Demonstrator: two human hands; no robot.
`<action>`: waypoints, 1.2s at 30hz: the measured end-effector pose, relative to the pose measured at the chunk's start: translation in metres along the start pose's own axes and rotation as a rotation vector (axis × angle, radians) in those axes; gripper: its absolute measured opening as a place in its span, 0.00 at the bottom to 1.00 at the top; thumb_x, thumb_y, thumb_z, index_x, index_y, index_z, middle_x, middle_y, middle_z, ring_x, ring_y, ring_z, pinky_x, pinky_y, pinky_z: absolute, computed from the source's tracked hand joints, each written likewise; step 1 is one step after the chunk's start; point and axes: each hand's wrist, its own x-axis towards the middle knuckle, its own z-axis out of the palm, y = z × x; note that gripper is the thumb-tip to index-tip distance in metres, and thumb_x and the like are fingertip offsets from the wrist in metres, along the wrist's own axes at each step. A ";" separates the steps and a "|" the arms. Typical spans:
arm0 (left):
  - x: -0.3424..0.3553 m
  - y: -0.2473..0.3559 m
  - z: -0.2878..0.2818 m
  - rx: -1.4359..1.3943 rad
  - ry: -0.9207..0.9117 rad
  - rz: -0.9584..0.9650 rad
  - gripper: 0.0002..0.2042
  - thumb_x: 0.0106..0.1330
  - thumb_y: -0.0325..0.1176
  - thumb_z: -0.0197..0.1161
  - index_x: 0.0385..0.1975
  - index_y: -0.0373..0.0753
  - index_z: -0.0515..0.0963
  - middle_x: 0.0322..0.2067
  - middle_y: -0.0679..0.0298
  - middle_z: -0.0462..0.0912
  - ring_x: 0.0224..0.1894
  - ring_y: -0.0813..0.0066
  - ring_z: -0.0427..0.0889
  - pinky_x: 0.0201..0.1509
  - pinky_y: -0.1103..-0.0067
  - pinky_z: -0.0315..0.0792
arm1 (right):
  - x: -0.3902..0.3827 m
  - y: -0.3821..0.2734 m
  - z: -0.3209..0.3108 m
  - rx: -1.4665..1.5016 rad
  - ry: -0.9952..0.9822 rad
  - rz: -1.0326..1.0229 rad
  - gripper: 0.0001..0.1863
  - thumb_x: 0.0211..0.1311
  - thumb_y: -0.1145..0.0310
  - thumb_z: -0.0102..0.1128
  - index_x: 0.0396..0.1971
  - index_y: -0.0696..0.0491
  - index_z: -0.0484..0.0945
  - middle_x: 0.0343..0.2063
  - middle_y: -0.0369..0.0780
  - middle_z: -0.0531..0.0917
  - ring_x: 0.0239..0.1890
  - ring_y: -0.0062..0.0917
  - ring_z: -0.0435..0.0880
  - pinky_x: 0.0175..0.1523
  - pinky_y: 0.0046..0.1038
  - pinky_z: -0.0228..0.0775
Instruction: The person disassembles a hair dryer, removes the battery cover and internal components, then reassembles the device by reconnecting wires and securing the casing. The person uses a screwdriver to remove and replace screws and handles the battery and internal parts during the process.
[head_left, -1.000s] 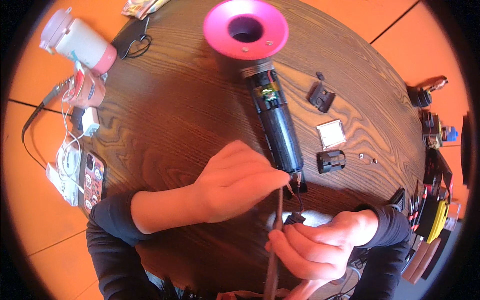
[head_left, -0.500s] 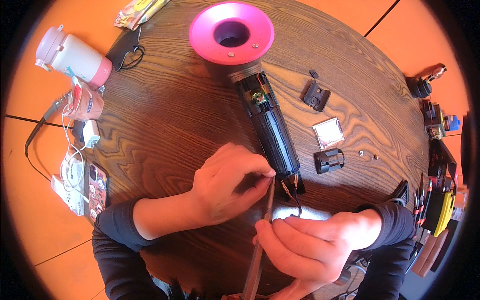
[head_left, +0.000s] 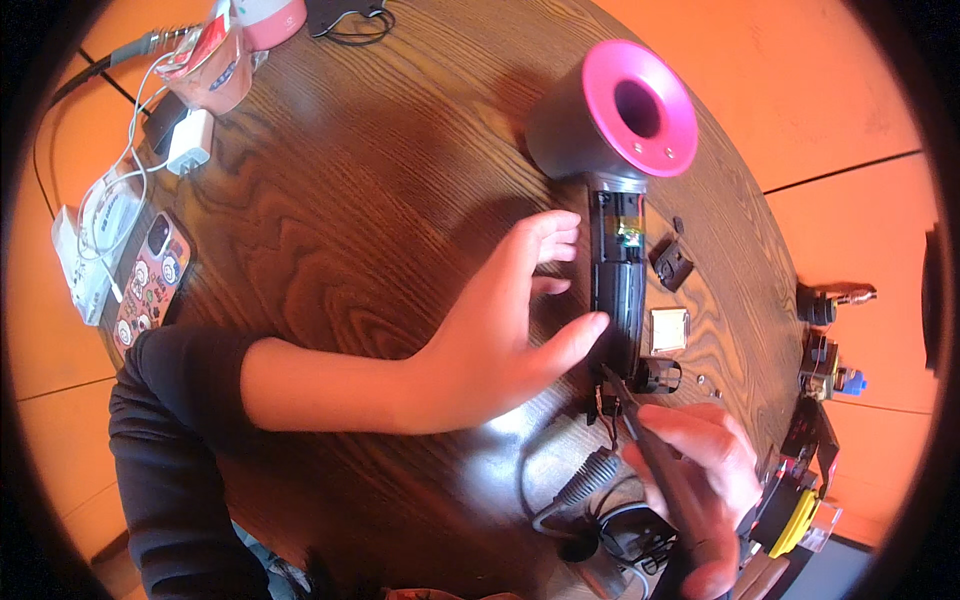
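Note:
A hair dryer with a pink ring [head_left: 685, 110] and a grey head lies on the wooden table, its handle [head_left: 621, 290] opened to show a green circuit board [head_left: 629, 234]. My left hand [head_left: 480, 340] is open beside the handle, fingers apart, the thumb tip over or against its lower part. In my right hand [head_left: 710, 450] is a long dark tool, apparently tweezers [head_left: 655, 450]. Its tip is at the handle's lower end, next to the wire connectors [head_left: 605, 400]. Whether the tip grips anything is too small to tell.
Right of the handle lie a black cover piece [head_left: 672, 264], a small framed plate [head_left: 669, 329], a black slotted shell [head_left: 662, 376] and tiny screws. A ribbed cable sleeve [head_left: 586, 478] and cords lie near me. A phone [head_left: 152, 285] and charger [head_left: 191, 141] are at left.
My view has shifted, so the dryer appears farther right. My left hand has let go of the tool's tip and opened. My right hand has brought the tweezers to the handle's lower end.

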 end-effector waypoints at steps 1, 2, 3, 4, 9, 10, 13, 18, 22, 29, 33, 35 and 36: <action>0.003 0.000 0.003 -0.155 -0.032 -0.002 0.27 0.56 0.27 0.62 0.53 0.31 0.57 0.46 0.57 0.68 0.50 0.71 0.69 0.54 0.74 0.67 | -0.002 -0.007 0.002 -0.015 0.064 0.115 0.23 0.43 0.66 0.66 0.38 0.66 0.75 0.29 0.49 0.80 0.28 0.30 0.81 0.33 0.25 0.73; 0.007 -0.001 0.006 -0.310 -0.066 -0.051 0.26 0.57 0.28 0.62 0.53 0.31 0.57 0.47 0.57 0.68 0.51 0.72 0.69 0.54 0.75 0.67 | -0.001 -0.010 0.003 0.014 0.127 0.156 0.19 0.43 0.72 0.67 0.36 0.65 0.76 0.28 0.47 0.80 0.28 0.29 0.81 0.33 0.23 0.73; 0.009 -0.001 0.007 -0.434 -0.113 -0.164 0.26 0.58 0.28 0.62 0.53 0.30 0.57 0.48 0.57 0.68 0.51 0.73 0.68 0.54 0.75 0.67 | -0.002 -0.015 0.003 -0.037 0.134 0.288 0.15 0.43 0.78 0.67 0.35 0.63 0.77 0.28 0.46 0.80 0.27 0.27 0.82 0.32 0.22 0.74; 0.015 -0.002 0.005 -0.489 -0.242 -0.278 0.25 0.61 0.24 0.57 0.57 0.35 0.55 0.50 0.61 0.68 0.54 0.74 0.66 0.59 0.74 0.62 | -0.002 -0.019 0.002 -0.043 0.135 0.347 0.15 0.44 0.80 0.67 0.35 0.63 0.77 0.27 0.46 0.80 0.27 0.27 0.82 0.32 0.22 0.74; 0.034 -0.006 -0.003 -0.714 -0.457 -0.556 0.18 0.63 0.26 0.55 0.51 0.38 0.60 0.43 0.59 0.76 0.50 0.70 0.74 0.52 0.69 0.71 | -0.001 -0.023 -0.005 -0.164 0.025 0.436 0.14 0.46 0.77 0.66 0.34 0.62 0.73 0.27 0.44 0.79 0.27 0.27 0.78 0.33 0.23 0.69; 0.034 -0.005 -0.003 -0.670 -0.452 -0.527 0.18 0.63 0.26 0.55 0.51 0.38 0.60 0.43 0.59 0.76 0.49 0.70 0.75 0.51 0.69 0.71 | 0.000 -0.019 -0.006 -0.150 0.036 0.377 0.14 0.47 0.75 0.66 0.33 0.61 0.73 0.26 0.44 0.79 0.26 0.27 0.77 0.32 0.24 0.68; 0.031 -0.003 -0.006 -0.435 -0.359 -0.426 0.20 0.59 0.23 0.59 0.50 0.38 0.61 0.39 0.61 0.76 0.42 0.71 0.78 0.47 0.72 0.74 | 0.000 0.000 -0.002 -0.105 0.191 0.069 0.19 0.46 0.76 0.68 0.39 0.59 0.71 0.26 0.43 0.79 0.25 0.26 0.77 0.27 0.23 0.68; 0.027 -0.001 -0.012 -0.123 -0.182 -0.137 0.20 0.50 0.31 0.68 0.39 0.36 0.65 0.28 0.65 0.73 0.32 0.79 0.75 0.37 0.79 0.72 | -0.017 0.024 0.021 0.026 0.617 0.077 0.42 0.54 0.73 0.61 0.61 0.41 0.43 0.28 0.45 0.74 0.26 0.26 0.72 0.29 0.23 0.64; 0.026 -0.001 -0.013 -0.074 -0.168 -0.158 0.21 0.48 0.29 0.68 0.40 0.36 0.65 0.29 0.68 0.72 0.31 0.81 0.73 0.35 0.82 0.70 | -0.030 0.027 0.024 -0.007 0.642 0.167 0.43 0.58 0.70 0.57 0.64 0.37 0.37 0.32 0.45 0.73 0.30 0.26 0.71 0.33 0.22 0.64; 0.025 0.002 -0.015 -0.019 -0.190 -0.231 0.22 0.50 0.27 0.67 0.42 0.36 0.64 0.30 0.69 0.71 0.32 0.82 0.73 0.37 0.83 0.70 | -0.033 0.027 0.022 0.012 0.586 0.169 0.36 0.61 0.69 0.52 0.63 0.38 0.42 0.35 0.46 0.73 0.33 0.26 0.73 0.36 0.22 0.66; 0.025 0.002 -0.015 -0.026 -0.186 -0.217 0.22 0.50 0.27 0.67 0.42 0.36 0.64 0.30 0.68 0.72 0.32 0.82 0.73 0.37 0.83 0.70 | -0.032 0.028 0.020 0.022 0.585 0.163 0.32 0.63 0.68 0.49 0.63 0.39 0.45 0.36 0.46 0.73 0.35 0.26 0.74 0.38 0.22 0.67; 0.025 0.003 -0.016 -0.038 -0.186 -0.218 0.21 0.50 0.28 0.67 0.42 0.36 0.64 0.30 0.68 0.72 0.32 0.82 0.73 0.37 0.83 0.71 | -0.030 0.028 0.018 0.027 0.592 0.152 0.30 0.64 0.67 0.48 0.62 0.39 0.46 0.37 0.46 0.74 0.36 0.26 0.74 0.39 0.22 0.68; 0.025 0.003 -0.016 -0.038 -0.187 -0.220 0.21 0.50 0.28 0.67 0.42 0.36 0.64 0.30 0.68 0.72 0.32 0.82 0.73 0.37 0.82 0.71 | -0.028 0.028 0.017 0.032 0.600 0.144 0.29 0.64 0.67 0.47 0.62 0.40 0.47 0.38 0.47 0.74 0.36 0.26 0.75 0.40 0.22 0.68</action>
